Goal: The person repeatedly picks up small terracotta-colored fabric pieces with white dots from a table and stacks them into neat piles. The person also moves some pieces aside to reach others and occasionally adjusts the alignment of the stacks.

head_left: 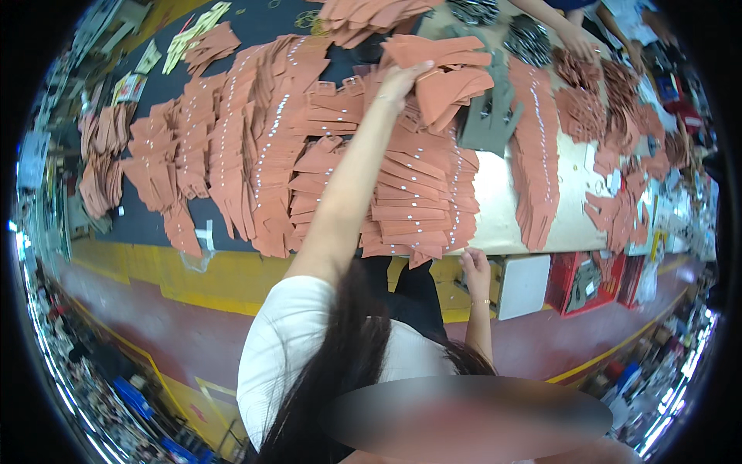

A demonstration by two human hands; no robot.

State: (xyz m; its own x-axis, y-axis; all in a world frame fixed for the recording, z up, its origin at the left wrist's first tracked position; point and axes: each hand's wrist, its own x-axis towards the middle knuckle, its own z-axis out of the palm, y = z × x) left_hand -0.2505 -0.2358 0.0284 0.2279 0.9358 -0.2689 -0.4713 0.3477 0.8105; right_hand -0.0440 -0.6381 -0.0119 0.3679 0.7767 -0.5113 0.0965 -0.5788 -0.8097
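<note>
My left arm reaches across the table, and my left hand (402, 83) is closed on the edge of a bundle of terracotta fabric pieces (456, 87). The bundle fans out to the right of the fingers, above other pieces. Below it lie overlapping rows of cut fabric pieces (410, 189) with small white stickers. At the table's near edge, my right hand (476, 267) is raised with loosely bent fingers, and no object shows in it. Dark green fabric pieces (491, 120) lie just right of the bundle.
More terracotta rows (263, 147) cover the left of the table, and one long row (535, 155) lies to the right. Another person's hand (576, 42) touches piles at the far right. A red crate (591, 282) and a white stool (523, 286) stand below the near edge.
</note>
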